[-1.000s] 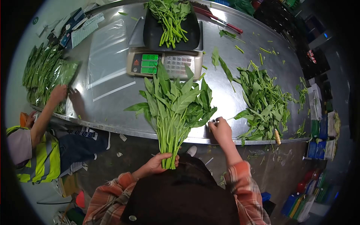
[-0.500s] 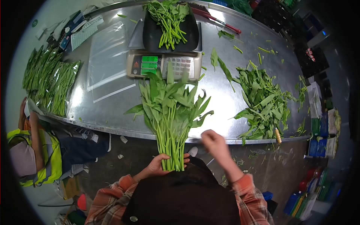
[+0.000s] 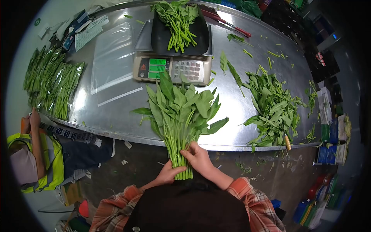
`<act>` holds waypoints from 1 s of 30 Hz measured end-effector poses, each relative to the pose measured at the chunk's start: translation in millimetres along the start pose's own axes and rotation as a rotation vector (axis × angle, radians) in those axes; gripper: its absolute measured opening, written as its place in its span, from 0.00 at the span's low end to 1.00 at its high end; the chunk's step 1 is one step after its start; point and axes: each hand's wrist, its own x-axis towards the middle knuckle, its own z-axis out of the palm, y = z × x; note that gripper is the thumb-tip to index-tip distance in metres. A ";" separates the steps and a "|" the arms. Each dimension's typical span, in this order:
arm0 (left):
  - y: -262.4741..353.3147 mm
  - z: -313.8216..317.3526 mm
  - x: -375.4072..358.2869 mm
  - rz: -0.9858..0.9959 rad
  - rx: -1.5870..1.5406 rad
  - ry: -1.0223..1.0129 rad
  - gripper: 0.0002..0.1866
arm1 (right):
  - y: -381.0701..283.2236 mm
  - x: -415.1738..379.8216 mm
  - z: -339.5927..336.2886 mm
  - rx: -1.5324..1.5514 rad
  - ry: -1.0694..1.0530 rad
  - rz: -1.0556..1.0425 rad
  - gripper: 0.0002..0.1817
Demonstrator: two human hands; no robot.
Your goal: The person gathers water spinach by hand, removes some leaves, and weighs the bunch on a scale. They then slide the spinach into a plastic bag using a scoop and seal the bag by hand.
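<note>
You are gripping the bunch of leafy greens (image 3: 179, 116) at its stem end with both hands, left hand (image 3: 170, 173) closed beneath and right hand (image 3: 197, 156) seemingly wrapped just above, its long axis running away from you, leaves overhanging the metal table (image 3: 116, 116).

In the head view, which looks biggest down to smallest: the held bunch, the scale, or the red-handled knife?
1. Bunch, though it's nearest the camera.
2. Scale.
3. Knife, farthest off.
</note>
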 end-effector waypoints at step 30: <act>6.2 -11.9 -17.4 0.078 -0.031 0.335 0.19 | 49.3 -32.5 -20.5 0.458 -0.126 0.426 0.13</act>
